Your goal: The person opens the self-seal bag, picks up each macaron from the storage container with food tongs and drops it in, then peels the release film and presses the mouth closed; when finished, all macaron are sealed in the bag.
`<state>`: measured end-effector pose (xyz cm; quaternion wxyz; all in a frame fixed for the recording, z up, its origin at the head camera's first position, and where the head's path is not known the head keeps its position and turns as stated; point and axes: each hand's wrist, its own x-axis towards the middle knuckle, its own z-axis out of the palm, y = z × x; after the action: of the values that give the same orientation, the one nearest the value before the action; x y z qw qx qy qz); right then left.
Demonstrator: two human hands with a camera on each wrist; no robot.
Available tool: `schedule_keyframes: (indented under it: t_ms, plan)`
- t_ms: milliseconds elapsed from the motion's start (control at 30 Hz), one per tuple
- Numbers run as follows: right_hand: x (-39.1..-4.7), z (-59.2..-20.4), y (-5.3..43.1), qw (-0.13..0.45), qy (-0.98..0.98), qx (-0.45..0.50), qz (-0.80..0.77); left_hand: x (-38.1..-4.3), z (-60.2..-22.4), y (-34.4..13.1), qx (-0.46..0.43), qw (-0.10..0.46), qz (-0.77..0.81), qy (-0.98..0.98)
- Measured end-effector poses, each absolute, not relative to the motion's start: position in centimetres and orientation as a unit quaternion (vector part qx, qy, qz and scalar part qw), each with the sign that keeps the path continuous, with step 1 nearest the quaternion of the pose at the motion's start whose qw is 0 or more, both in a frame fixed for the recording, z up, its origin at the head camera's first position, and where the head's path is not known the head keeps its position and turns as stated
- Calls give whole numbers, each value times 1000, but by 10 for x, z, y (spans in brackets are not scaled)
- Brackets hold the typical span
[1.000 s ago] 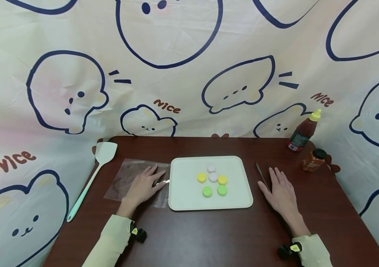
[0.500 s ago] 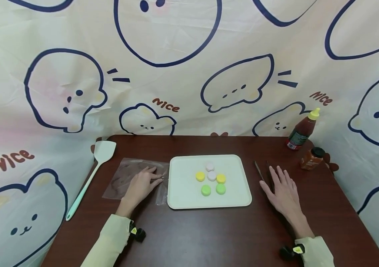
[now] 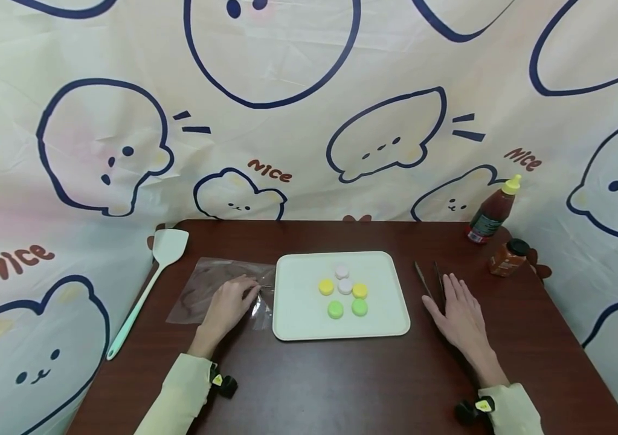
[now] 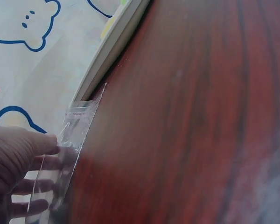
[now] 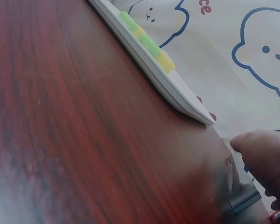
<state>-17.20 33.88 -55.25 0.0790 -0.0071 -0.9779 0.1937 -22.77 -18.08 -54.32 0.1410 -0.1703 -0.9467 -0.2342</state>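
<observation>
On the left of the table, my left hand [image 3: 231, 303] pinches the edge of a clear plastic bag [image 3: 191, 305]. In the left wrist view, the thumb [image 4: 45, 142] is on the near side of the clear film [image 4: 67, 154], and the fingers show through it. My right hand [image 3: 462, 317] lies with straight fingers beside slim metal tongs [image 3: 421, 279], partly covering them. Between the hands is a white tray [image 3: 295, 314] bearing several round, macaron-like pieces: yellow [image 3: 326, 287], pale lilac [image 3: 345, 286] and green [image 3: 335, 310].
A pale green spatula [image 3: 142, 299] lies along the table's left edge. At the back right stand a red sauce bottle [image 3: 488, 217] with a yellow cap and a small spice jar [image 3: 506, 260] with a black lid. A printed cloth [image 3: 298, 139] hangs behind the table.
My left hand's fingers have drawn together from a spread position, and the bag's right edge has shifted and crumpled. The right hand shifts slightly beside the tongs.
</observation>
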Motion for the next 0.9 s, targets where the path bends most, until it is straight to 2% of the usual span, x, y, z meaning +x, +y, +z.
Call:
schedule_keyframes:
  t_ms: [333,767,900]
  plan:
    - [-176,-556,333,67,-978,-18,194,-227,-544,-182,-163,151,-245,-944]
    - [-176,-559,330,110,-973,-21,201,-224,-539,-191,-142,179,-290,-929]
    - [-177,-558,328,141,-970,-25,199,-223,-539,-191,-139,183,-290,-929]
